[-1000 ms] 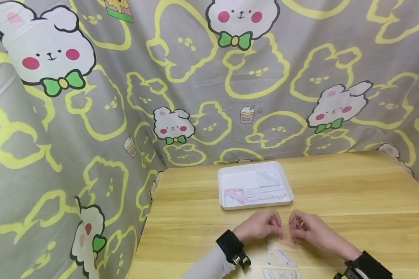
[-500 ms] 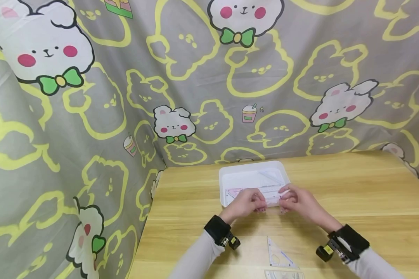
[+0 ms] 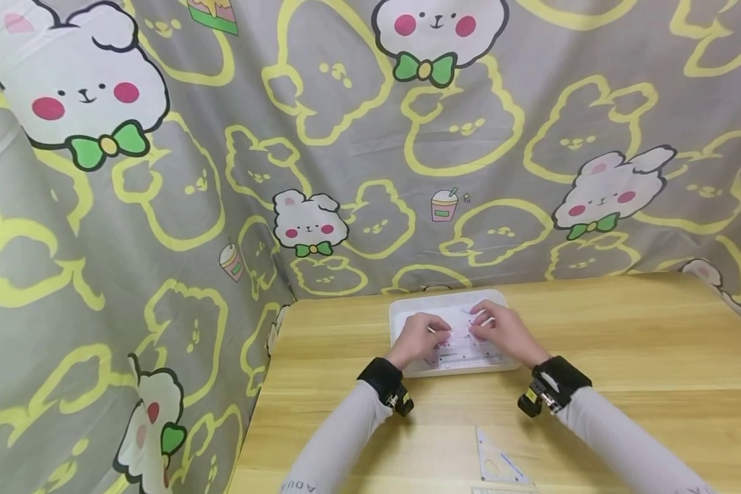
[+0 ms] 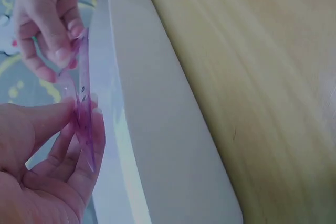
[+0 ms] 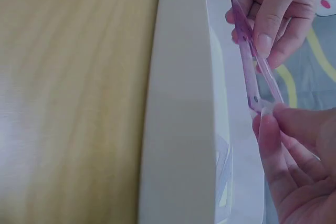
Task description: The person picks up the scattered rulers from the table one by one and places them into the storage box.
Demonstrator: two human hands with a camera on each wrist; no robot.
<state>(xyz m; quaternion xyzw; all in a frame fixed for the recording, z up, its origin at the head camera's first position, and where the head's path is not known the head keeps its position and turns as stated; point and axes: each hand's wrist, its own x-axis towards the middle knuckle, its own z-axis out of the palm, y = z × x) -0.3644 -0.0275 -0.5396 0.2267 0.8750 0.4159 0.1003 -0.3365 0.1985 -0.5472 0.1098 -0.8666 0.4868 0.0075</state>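
I see my left hand (image 3: pixel 418 337) and right hand (image 3: pixel 501 331) pinching a pink translucent ruler (image 4: pixel 83 109) lengthwise over the white tray (image 3: pixel 401 310), mid-frame; bare desk (image 3: pixel 624 343) all around.

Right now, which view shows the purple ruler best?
Left wrist: purple ruler edge-on, pinched by left hand and right hand over the tray. Right wrist shows it similarly. Head: fingers mostly hide it.

both arms reach forward, lower centre of head view, pale sleeves, black wrist bands. left hand (image 3: pixel 418 337) and right hand (image 3: pixel 501 331) close together, knuckles up, fingers curled, fingertips (image 4: pixel 79 109) pinching in wrist views.
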